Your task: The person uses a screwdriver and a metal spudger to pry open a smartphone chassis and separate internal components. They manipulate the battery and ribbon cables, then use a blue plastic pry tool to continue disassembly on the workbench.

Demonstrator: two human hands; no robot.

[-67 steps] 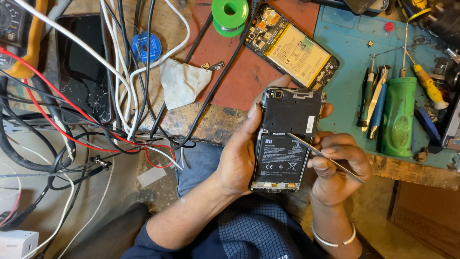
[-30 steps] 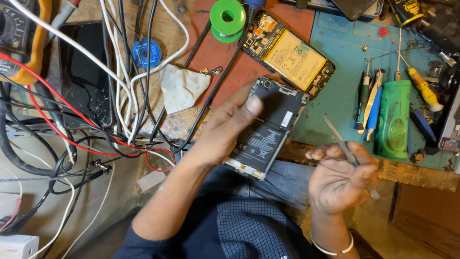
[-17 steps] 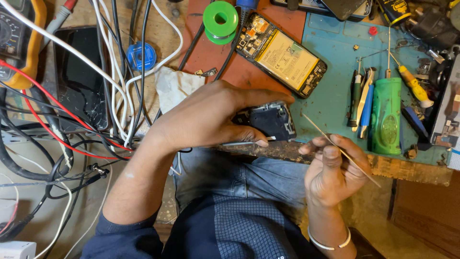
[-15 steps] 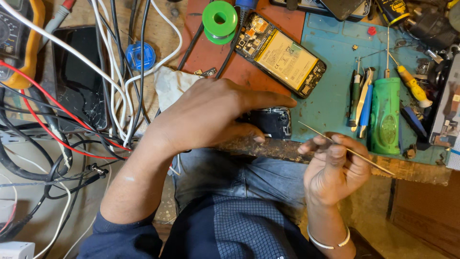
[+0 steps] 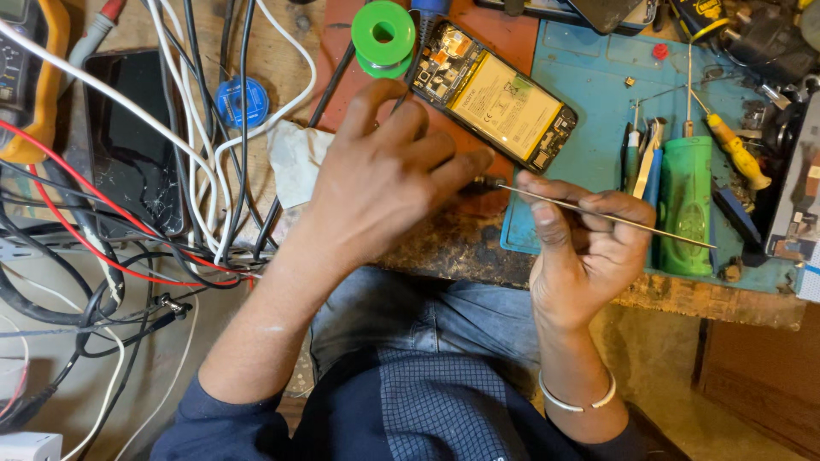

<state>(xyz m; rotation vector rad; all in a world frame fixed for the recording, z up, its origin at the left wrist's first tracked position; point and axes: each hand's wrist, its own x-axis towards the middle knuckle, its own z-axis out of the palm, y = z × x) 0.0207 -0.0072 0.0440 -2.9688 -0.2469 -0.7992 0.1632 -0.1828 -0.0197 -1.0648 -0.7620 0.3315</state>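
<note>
Steel tweezers [image 5: 598, 213] sit pinched between thumb and fingers of the right hand [image 5: 585, 256], tips pointing left, just beside the left hand [image 5: 384, 183]. That hand lies palm-down, fingers loosely curled on the worn bench edge [image 5: 461, 248]; anything under it is hidden. An opened phone [image 5: 494, 94] lies just beyond.

Cable tangle [image 5: 171, 171] blocks my left side. Opened phone [image 5: 494, 94] and green spool [image 5: 383, 34] crowd ahead; green tool holder [image 5: 686, 205] walls the right. Bare blue mat [image 5: 598, 111] between stays passable.

cracked black phone screen [image 5: 132, 145] at left; yellow battery label [image 5: 506, 104] inside opened phone [image 5: 491, 94]
</note>
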